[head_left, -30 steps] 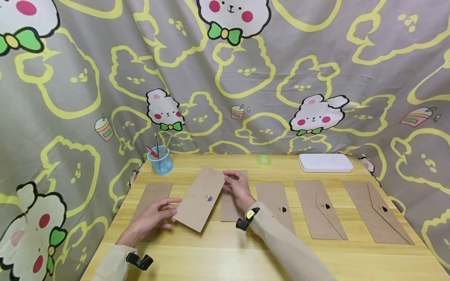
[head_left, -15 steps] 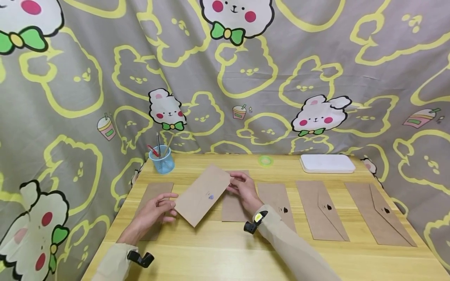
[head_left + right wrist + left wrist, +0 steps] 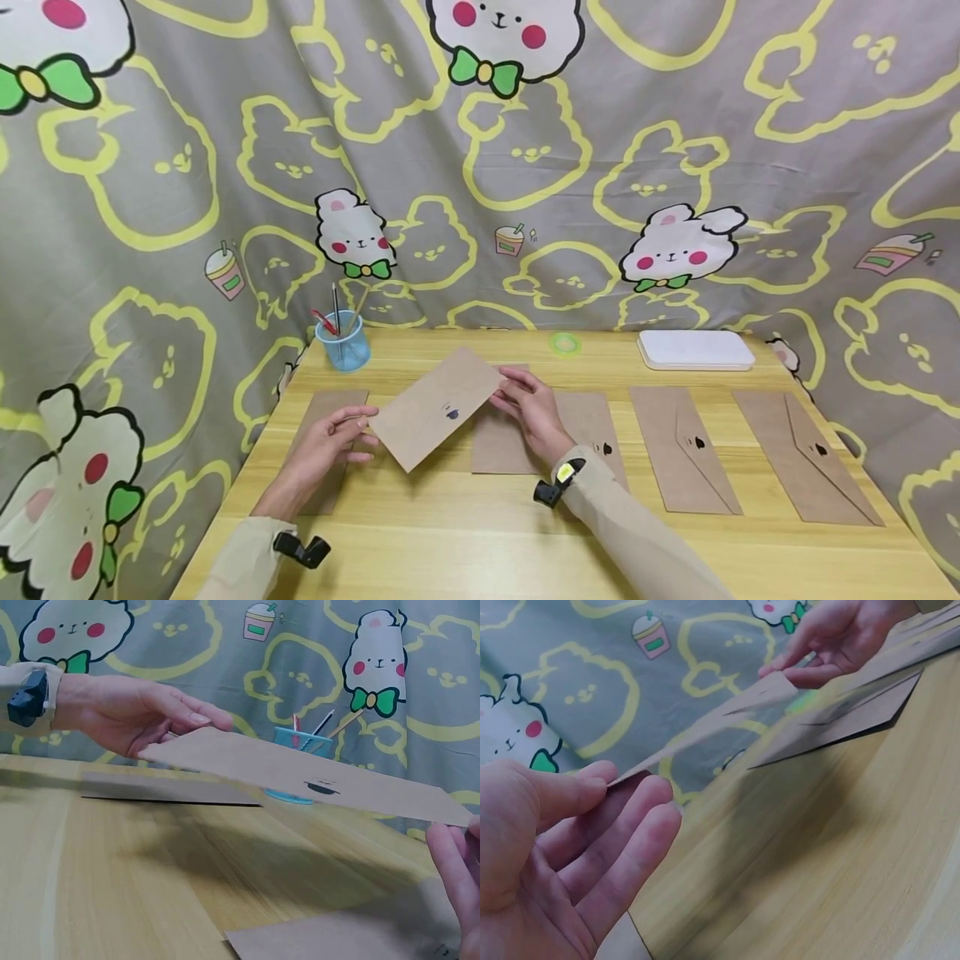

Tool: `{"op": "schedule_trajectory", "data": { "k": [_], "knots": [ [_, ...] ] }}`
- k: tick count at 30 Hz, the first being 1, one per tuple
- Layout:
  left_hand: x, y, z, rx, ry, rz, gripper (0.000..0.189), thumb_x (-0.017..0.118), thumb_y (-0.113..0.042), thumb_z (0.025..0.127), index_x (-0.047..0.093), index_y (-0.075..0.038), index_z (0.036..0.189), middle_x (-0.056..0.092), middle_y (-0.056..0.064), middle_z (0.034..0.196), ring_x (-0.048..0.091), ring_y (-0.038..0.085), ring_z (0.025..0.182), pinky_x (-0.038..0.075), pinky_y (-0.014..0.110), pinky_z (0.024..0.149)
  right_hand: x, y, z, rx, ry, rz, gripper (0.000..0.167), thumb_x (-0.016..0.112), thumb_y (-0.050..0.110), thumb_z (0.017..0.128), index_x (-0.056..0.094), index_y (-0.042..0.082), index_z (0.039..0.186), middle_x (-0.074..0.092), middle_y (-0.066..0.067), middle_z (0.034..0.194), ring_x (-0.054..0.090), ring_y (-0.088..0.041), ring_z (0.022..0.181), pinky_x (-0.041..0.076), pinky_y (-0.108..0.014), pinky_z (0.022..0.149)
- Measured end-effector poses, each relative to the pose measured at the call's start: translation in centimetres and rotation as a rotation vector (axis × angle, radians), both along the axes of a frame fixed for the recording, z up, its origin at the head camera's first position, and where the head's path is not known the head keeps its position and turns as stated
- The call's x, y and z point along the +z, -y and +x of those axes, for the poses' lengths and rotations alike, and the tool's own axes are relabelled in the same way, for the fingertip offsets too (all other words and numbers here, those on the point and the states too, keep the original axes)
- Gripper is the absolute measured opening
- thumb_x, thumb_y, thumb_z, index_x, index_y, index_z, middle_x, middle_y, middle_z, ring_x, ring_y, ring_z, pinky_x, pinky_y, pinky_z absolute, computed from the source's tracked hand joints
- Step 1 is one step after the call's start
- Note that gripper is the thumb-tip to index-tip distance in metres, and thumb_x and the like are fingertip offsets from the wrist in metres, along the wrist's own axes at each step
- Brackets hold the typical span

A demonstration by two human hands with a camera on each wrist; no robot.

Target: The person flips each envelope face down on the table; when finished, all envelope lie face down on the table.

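My left hand [image 3: 326,450] pinches one corner of the raised envelope [image 3: 431,408] between thumb and index finger, the other fingers loosely fanned beneath. My right hand [image 3: 534,412] pinches the diagonally opposite corner, at the right. Between them the envelope hangs tilted above the surface [image 3: 480,550], touching nothing else; its broad face carries a small dark printed motif [image 3: 452,413]. I judge it very light and thin, stiff enough to span the gap nearly flat, yet liable to bow or crease under a squeeze. Dry, matt paper should slip little. The best hold is a light pinch at opposite ends, close to the edges and off the motif; pressing mid-panel would probably buckle it.

Further out, a left envelope [image 3: 347,404] lies flat, partly behind my left forearm; a middle envelope [image 3: 491,450] lies partly behind my right hand. To the right lie three more: a partly covered envelope [image 3: 588,417], a flapped envelope [image 3: 663,450] and a far-right envelope [image 3: 780,442]. Along the far side stand a blue pen cup [image 3: 348,353], a green ring [image 3: 566,343] and a white case [image 3: 696,350].
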State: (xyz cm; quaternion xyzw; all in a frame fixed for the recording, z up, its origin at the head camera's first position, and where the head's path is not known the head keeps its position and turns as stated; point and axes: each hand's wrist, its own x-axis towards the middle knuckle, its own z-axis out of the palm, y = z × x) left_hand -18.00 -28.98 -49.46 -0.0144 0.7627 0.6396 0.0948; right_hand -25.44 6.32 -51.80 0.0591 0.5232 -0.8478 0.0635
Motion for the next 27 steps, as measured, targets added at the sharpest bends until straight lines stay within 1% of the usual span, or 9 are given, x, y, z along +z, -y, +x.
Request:
{"op": "schedule_trajectory", "data": {
  "k": [2, 4, 10, 13, 16, 19, 22, 25, 27],
  "knots": [
    [-0.01, 0.01, -0.02, -0.002, 0.001, -0.001, 0.045, 0.06, -0.027, 0.115, 0.057, -0.002, 0.152, 0.066, 0.008, 0.134, 0.077, 0.02, 0.105, 0.071, 0.038, 0.088, 0.0, -0.14, 0.05, 0.0, -0.002, -0.002, 0.039, 0.064, -0.006, 0.105, 0.063, -0.008, 0.143, 0.07, -0.005, 0.101, 0.073, -0.015, 0.089, 0.07, -0.03, 0.09],
    [-0.01, 0.01, -0.04, 0.001, 0.003, 0.005, 0.046, 0.061, -0.028, 0.114, 0.057, -0.003, 0.152, 0.068, 0.008, 0.135, 0.077, 0.021, 0.106, 0.071, 0.038, 0.088, 0.02, -0.26, 0.07, 0.002, -0.007, 0.004, 0.038, 0.064, -0.005, 0.105, 0.064, -0.007, 0.143, 0.071, -0.006, 0.099, 0.074, -0.015, 0.089, 0.07, -0.03, 0.09],
    [-0.05, 0.1, -0.12, 0.02, -0.008, 0.02, 0.051, 0.063, -0.031, 0.113, 0.053, -0.004, 0.154, 0.075, 0.001, 0.127, 0.078, 0.021, 0.104, 0.071, 0.038, 0.088, 0.17, -0.43, 0.01, 0.013, -0.026, 0.05, 0.037, 0.064, -0.001, 0.107, 0.065, -0.004, 0.143, 0.076, -0.005, 0.095, 0.076, -0.015, 0.087, 0.071, -0.031, 0.087],
    [0.06, 0.09, -0.17, 0.039, -0.011, 0.024, 0.051, 0.064, -0.032, 0.113, 0.053, -0.004, 0.154, 0.077, -0.002, 0.124, 0.079, 0.022, 0.103, 0.071, 0.037, 0.087, 0.21, -0.46, -0.08, 0.01, -0.04, 0.069, 0.036, 0.066, 0.001, 0.107, 0.066, -0.002, 0.142, 0.076, -0.005, 0.096, 0.077, -0.015, 0.087, 0.071, -0.031, 0.086],
    [0.23, 0.04, -0.25, 0.058, -0.013, 0.025, 0.051, 0.064, -0.032, 0.113, 0.053, -0.003, 0.153, 0.078, -0.004, 0.121, 0.079, 0.026, 0.105, 0.071, 0.036, 0.086, 0.25, -0.51, -0.2, 0.005, -0.057, 0.092, 0.035, 0.067, 0.003, 0.107, 0.067, -0.002, 0.141, 0.074, -0.004, 0.101, 0.077, -0.016, 0.09, 0.071, -0.031, 0.086],
    [0.36, -0.08, -0.37, 0.084, -0.016, 0.023, 0.051, 0.063, -0.033, 0.113, 0.054, -0.001, 0.151, 0.079, -0.006, 0.118, 0.079, 0.028, 0.107, 0.071, 0.035, 0.085, 0.39, -0.54, -0.34, 0.001, -0.065, 0.095, 0.034, 0.069, 0.005, 0.106, 0.068, -0.002, 0.139, 0.074, -0.004, 0.104, 0.077, -0.016, 0.092, 0.071, -0.03, 0.086],
    [0.49, -0.22, -0.5, 0.107, -0.018, 0.024, 0.051, 0.063, -0.035, 0.113, 0.055, -0.001, 0.151, 0.077, -0.007, 0.117, 0.079, 0.023, 0.104, 0.071, 0.034, 0.084, 0.63, -0.53, -0.44, -0.007, -0.065, 0.096, 0.032, 0.071, 0.008, 0.106, 0.069, -0.002, 0.137, 0.074, -0.004, 0.107, 0.076, -0.016, 0.094, 0.071, -0.029, 0.085],
    [0.56, -0.31, -0.62, 0.115, -0.032, 0.022, 0.054, 0.061, -0.04, 0.113, 0.056, -0.002, 0.15, 0.076, -0.008, 0.119, 0.079, 0.017, 0.101, 0.072, 0.035, 0.085, 0.82, -0.5, -0.53, -0.016, -0.06, 0.098, 0.031, 0.072, 0.01, 0.106, 0.07, -0.003, 0.134, 0.074, -0.003, 0.109, 0.076, -0.018, 0.097, 0.071, -0.029, 0.084],
    [0.57, -0.37, -0.7, 0.131, -0.038, 0.02, 0.054, 0.061, -0.044, 0.112, 0.058, -0.003, 0.148, 0.076, -0.008, 0.119, 0.078, 0.015, 0.1, 0.072, 0.034, 0.085, 0.9, -0.48, -0.56, -0.022, -0.054, 0.104, 0.028, 0.072, 0.011, 0.106, 0.071, -0.002, 0.131, 0.074, -0.003, 0.107, 0.076, -0.02, 0.1, 0.071, -0.029, 0.084]
  ]
}}
